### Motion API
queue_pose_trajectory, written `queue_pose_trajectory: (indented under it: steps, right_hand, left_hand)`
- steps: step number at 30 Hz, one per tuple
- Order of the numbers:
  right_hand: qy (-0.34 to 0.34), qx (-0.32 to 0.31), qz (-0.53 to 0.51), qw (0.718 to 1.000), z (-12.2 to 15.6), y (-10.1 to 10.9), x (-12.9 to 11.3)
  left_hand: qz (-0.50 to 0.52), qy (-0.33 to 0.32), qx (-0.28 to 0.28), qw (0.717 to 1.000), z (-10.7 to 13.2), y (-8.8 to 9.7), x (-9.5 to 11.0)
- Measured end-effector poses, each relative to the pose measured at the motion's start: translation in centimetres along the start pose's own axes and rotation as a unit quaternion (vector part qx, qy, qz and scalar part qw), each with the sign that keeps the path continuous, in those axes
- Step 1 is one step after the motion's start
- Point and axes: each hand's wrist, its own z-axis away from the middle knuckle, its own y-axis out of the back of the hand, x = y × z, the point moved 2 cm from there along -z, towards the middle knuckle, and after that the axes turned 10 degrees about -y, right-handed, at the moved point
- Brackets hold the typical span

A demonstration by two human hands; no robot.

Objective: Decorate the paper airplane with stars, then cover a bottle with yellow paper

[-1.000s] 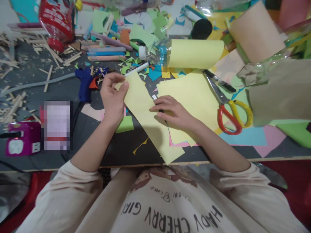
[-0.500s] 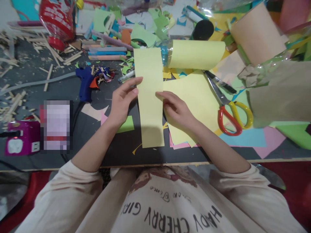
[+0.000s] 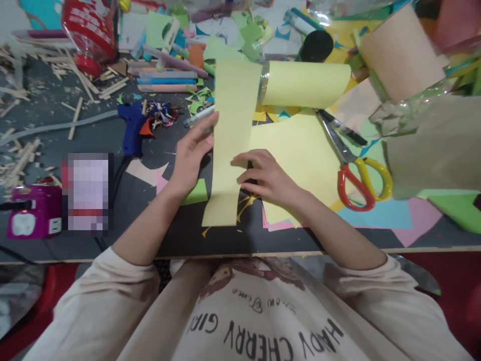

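The left hand [image 3: 192, 156] has its thumb and forefinger at the left edge of a yellow paper strip [image 3: 233, 133] and the right hand [image 3: 271, 178] rests parted fingers over its right edge, though whether either pinches it I cannot tell, the strip standing between them above the dark table [image 3: 184, 238]. Behind the strip, a yellow-wrapped container [image 3: 306, 84] lies on its side, its contents hidden. A red-capped bottle [image 3: 90, 35] and a brown-wrapped cylinder [image 3: 402, 52] lie farther off, their insides likewise unreadable.

Forearms [image 3: 147, 225] angled inward, left hand [image 3: 192, 156] index extended, thumb apart, right hand [image 3: 267, 175] fingers parted, loosely curved.
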Motion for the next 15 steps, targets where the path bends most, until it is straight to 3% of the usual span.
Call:
queue_pose_trajectory:
  steps: [4,9,12,15]
  right_hand:
    - [-0.033,0.029,-0.086,0.995,-0.16,0.17,-0.06]
    - [-0.165,0.067,-0.192,0.965,-0.03,0.16,0.19]
    - [-0.215,0.082,-0.241,0.943,0.03,0.12,0.33]
    - [-0.223,0.07,-0.286,0.929,-0.02,-0.09,0.44]
  left_hand:
    - [0.062,0.041,0.001,0.997,-0.19,-0.34,-0.2]
    - [0.074,0.039,0.038,0.996,-0.34,-0.41,-0.7]
    - [0.048,0.028,0.029,0.998,-0.2,-0.62,-0.56]
    - [-0.014,0.031,0.012,0.999,0.14,-0.83,-0.27]
